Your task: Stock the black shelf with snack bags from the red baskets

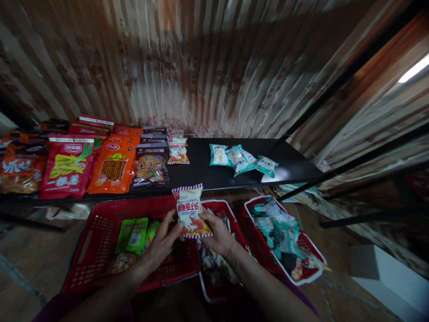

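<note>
I see a white, pillow-shaped plastic snack packet (190,226) with red lettering and striped red-and-blue ends held upright, slightly tilted, just below the middle of the frame. My left hand (166,233) grips its lower left edge, thumb laid on the front; my right hand (218,234) grips its lower right edge, thumb also in front. The other fingers curl around behind, partly hidden, so the packet sits between both hands with its upper half clear of them. Under my left hand, at lower left, I have a large red plastic basket (91,241) holding bright green packets (132,237). A narrower, white-rimmed red basket (203,286) stands beneath my right forearm, and another white-rimmed red basket (264,257), right of centre, holds teal packets. Just above, a flat black shelf (194,176) crosses the frame, bearing similar white packets (178,151) near centre and colourful bags (67,167) at left.
</note>
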A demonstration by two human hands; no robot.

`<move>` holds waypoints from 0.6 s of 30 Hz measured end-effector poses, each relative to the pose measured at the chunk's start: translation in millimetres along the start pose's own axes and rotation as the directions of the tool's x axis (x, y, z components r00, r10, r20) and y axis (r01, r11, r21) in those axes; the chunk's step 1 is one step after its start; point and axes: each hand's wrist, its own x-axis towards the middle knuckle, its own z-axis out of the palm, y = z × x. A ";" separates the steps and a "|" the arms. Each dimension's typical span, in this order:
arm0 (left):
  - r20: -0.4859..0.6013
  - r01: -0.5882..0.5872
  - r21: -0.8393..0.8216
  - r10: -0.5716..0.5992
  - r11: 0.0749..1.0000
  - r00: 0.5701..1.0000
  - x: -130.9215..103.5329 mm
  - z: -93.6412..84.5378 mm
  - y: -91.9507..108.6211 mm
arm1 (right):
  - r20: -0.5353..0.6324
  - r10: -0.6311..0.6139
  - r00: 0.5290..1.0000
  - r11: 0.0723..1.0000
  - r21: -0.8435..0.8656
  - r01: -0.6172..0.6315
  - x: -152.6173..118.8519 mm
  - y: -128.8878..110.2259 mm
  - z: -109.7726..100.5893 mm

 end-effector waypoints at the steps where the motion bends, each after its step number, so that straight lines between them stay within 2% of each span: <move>1: 0.025 -0.020 0.001 0.020 1.000 1.000 1.1 0.7 -1.7 | -0.011 -0.007 1.000 1.000 -0.009 0.007 -0.1 0.7 -1.5; 4: 0.038 -0.050 0.014 0.050 0.999 0.998 5.5 1.5 -7.0 | -0.042 -0.037 0.998 0.996 -0.087 0.033 -2.4 3.0 -5.2; 8: 0.047 -0.037 0.008 0.036 0.999 0.998 10.0 2.1 -11.6 | 0.013 -0.134 0.991 0.948 -0.291 0.132 -7.4 6.0 -9.2; 10: 0.044 -0.043 0.014 0.042 0.999 0.998 11.6 3.3 -12.3 | 0.002 -0.155 0.988 0.922 -0.358 0.146 -8.0 7.5 -11.2; 14: 0.023 -0.032 0.006 0.032 0.999 0.999 14.1 7.7 -10.9 | -0.093 -0.194 0.977 0.929 -0.336 0.153 -5.5 8.3 -15.0; 18: 0.043 0.035 -0.054 -0.033 0.998 0.999 14.8 11.6 -10.5 | -0.123 -0.200 0.972 0.941 -0.301 0.156 -4.7 6.4 -19.3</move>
